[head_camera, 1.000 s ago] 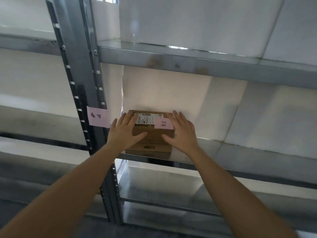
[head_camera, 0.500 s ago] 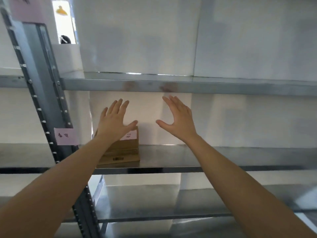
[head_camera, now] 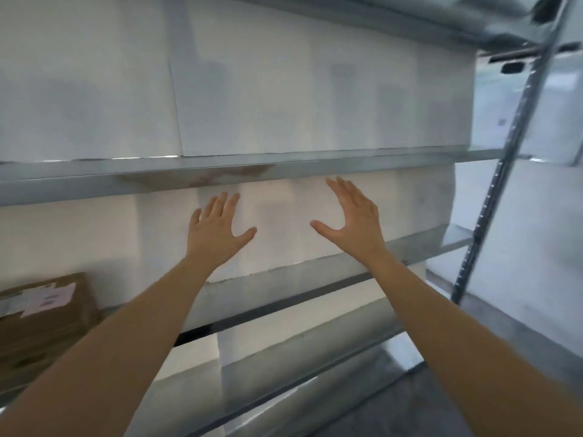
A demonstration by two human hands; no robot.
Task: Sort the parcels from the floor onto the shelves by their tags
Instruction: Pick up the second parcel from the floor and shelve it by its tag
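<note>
**One parcel shelved, hands free**

The cardboard parcel (head_camera: pixel 44 323) with its pink tag (head_camera: pixel 47 299) sits at the left end of the middle shelf (head_camera: pixel 284 291), so that placement looks done. Both the left hand (head_camera: pixel 217 230) and right hand (head_camera: pixel 353 216) hang in the air before the shelf, fingers spread, holding nothing. The floor is out of view, so how many parcels remain cannot be judged.

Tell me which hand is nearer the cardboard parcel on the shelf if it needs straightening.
Left. The left hand is open and closer to the parcel; the right hand, also empty, is farther away.
</note>
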